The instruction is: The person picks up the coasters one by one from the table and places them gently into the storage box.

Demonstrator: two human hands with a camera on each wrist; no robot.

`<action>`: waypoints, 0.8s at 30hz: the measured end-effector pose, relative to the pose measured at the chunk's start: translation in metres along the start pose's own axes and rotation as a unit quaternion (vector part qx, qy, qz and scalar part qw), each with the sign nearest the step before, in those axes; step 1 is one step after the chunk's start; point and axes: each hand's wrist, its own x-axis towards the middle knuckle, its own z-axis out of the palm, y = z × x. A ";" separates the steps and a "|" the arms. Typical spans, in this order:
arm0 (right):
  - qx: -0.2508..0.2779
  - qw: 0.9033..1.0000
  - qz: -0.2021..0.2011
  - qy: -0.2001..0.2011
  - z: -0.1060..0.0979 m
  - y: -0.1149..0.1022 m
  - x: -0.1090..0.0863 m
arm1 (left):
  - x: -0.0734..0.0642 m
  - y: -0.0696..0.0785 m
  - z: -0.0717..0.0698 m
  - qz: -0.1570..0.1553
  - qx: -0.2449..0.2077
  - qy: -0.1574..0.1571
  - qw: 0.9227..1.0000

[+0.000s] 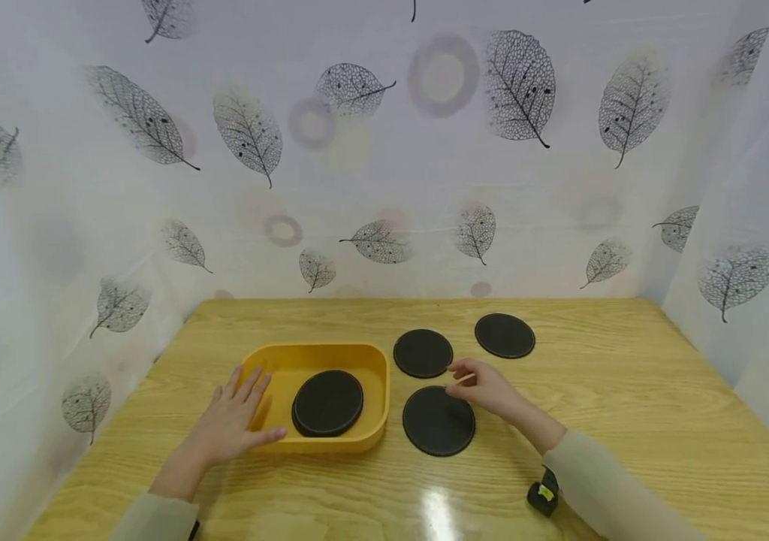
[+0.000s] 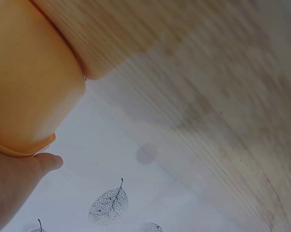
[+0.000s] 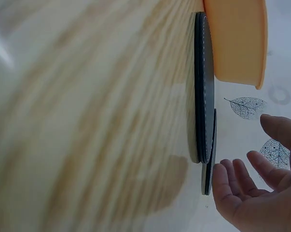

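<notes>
A yellow plastic tub [image 1: 320,446] stands on the wooden table, with round black leather-look coasters [image 1: 327,403] lying stacked inside. Over its left side my left hand [image 1: 225,427] is spread, fingers straight, the thumb along the front rim. In the left wrist view, the thumb [image 2: 49,162] is right at the tub's edge. To the right of the tub, my right hand [image 1: 486,389] hovers with loosely bent fingers and nothing between them. Below its fingertips lies a round black coaster [image 1: 435,427], which the right wrist view shows as a thin stack [image 3: 201,87]. Another round coaster [image 1: 423,353] lies just beyond the fingers.
Farther back to the right lies one more round black coaster [image 1: 505,335]. A small black device with a yellow-green mark [image 1: 543,497] is by the right sleeve. A white leaf-print curtain [image 1: 384,165] hangs behind the table [image 1: 628,391] and along its sides.
</notes>
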 end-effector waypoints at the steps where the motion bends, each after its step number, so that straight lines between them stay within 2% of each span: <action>1: -0.008 1.000 0.000 0.000 0.000 0.001 0.001 | 0.000 0.000 0.000 0.000 0.001 0.001 1.000; 12: -0.090 0.995 -0.004 -0.034 0.002 0.009 0.008 | 0.000 0.000 -0.001 -0.001 0.000 -0.001 1.000; 20: -0.155 0.983 -0.058 -0.081 0.003 0.008 0.011 | 0.000 0.001 -0.002 0.000 -0.005 -0.002 1.000; 24: -0.195 0.975 -0.049 -0.097 0.006 0.005 0.010 | 0.000 0.001 -0.002 -0.001 -0.003 -0.002 1.000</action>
